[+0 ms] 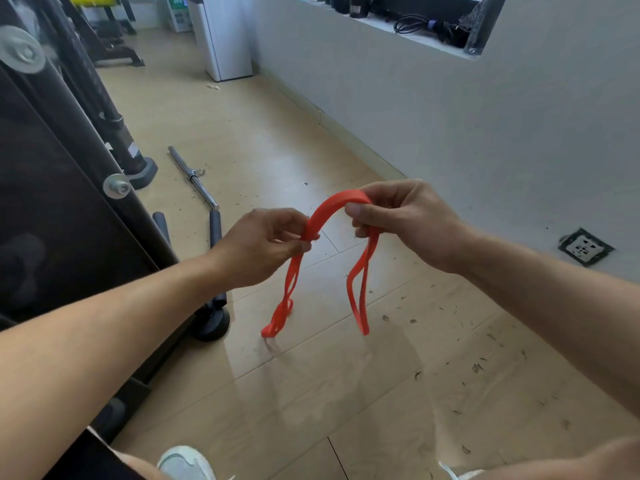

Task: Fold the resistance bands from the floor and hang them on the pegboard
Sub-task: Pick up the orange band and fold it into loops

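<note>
A red-orange resistance band [329,211] arches between both hands in the middle of the head view, held above the wooden floor. My left hand [263,245] pinches its left side, and doubled loops dangle below that grip. My right hand [405,220] pinches the right side near the top of the arch, with another loop hanging beneath it. The band's layers lie stacked flat along the arch. No pegboard is in view.
A dark gym machine frame [69,202] fills the left side, with a round foot [213,323] near the band's hanging end. A steel bar [194,178] lies on the floor beyond. A grey wall [485,140] with a floor socket [585,251] stands right. Small debris litters the floor.
</note>
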`<action>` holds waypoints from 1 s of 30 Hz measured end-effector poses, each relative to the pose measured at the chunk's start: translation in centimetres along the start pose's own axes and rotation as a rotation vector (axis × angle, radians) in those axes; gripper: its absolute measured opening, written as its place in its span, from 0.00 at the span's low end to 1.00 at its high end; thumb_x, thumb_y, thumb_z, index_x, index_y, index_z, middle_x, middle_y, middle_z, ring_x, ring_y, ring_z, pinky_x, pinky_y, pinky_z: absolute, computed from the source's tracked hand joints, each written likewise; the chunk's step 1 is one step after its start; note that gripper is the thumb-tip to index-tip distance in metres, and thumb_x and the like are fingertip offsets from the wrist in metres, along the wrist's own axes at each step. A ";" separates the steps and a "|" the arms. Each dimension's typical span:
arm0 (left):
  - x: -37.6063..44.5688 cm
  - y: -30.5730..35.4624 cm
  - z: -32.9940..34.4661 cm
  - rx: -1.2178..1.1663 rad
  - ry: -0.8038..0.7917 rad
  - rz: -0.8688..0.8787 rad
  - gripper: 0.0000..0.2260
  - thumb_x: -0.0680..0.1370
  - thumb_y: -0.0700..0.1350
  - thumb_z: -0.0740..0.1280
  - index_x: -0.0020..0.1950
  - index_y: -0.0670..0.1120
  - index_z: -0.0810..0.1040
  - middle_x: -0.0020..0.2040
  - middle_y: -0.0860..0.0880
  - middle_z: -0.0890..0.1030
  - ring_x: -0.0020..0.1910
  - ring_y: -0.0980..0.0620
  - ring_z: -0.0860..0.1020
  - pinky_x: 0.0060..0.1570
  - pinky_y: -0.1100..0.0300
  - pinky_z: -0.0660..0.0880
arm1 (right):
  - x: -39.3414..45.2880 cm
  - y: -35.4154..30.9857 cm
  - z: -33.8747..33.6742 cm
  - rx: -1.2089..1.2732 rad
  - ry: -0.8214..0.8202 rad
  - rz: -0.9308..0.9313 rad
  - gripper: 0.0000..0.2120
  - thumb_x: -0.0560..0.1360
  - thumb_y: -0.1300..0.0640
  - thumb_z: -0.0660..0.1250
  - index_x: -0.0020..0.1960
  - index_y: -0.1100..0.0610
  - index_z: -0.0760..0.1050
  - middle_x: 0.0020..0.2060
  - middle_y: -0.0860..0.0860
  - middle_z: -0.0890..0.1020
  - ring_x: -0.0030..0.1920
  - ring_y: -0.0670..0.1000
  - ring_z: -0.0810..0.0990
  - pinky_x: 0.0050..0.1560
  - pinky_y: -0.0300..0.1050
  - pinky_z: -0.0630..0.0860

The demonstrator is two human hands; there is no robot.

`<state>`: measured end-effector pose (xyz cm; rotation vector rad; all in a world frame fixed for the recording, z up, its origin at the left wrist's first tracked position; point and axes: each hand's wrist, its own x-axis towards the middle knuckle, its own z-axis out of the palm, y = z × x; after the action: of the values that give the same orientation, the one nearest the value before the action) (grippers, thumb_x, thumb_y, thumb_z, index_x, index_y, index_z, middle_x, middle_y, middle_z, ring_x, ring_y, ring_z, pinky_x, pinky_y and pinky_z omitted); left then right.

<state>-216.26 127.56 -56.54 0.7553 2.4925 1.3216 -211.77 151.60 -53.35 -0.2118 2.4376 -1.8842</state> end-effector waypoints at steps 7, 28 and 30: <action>-0.1 0.8 -0.3 -0.182 0.060 -0.035 0.11 0.81 0.38 0.67 0.62 0.44 0.80 0.54 0.48 0.86 0.56 0.49 0.84 0.63 0.45 0.79 | -0.2 0.1 0.2 -0.148 0.035 0.033 0.09 0.76 0.57 0.75 0.54 0.60 0.85 0.45 0.55 0.87 0.45 0.52 0.87 0.50 0.40 0.84; -0.5 1.3 0.8 -0.078 0.029 0.021 0.11 0.76 0.42 0.74 0.59 0.45 0.83 0.50 0.51 0.87 0.51 0.54 0.86 0.59 0.52 0.81 | -0.3 -1.2 2.1 -0.485 0.156 -0.239 0.12 0.73 0.47 0.75 0.55 0.48 0.86 0.46 0.39 0.86 0.46 0.43 0.85 0.49 0.40 0.83; -0.3 1.3 0.7 -0.113 0.079 0.022 0.10 0.76 0.42 0.74 0.57 0.45 0.84 0.49 0.51 0.87 0.51 0.54 0.86 0.60 0.50 0.81 | -0.1 -1.5 2.0 -0.517 0.153 -0.222 0.13 0.73 0.48 0.76 0.56 0.50 0.85 0.45 0.39 0.85 0.45 0.42 0.84 0.47 0.35 0.81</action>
<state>-215.32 128.45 -55.89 0.7202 2.4509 1.5136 -211.29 149.33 -52.40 -0.3847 3.0813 -1.3306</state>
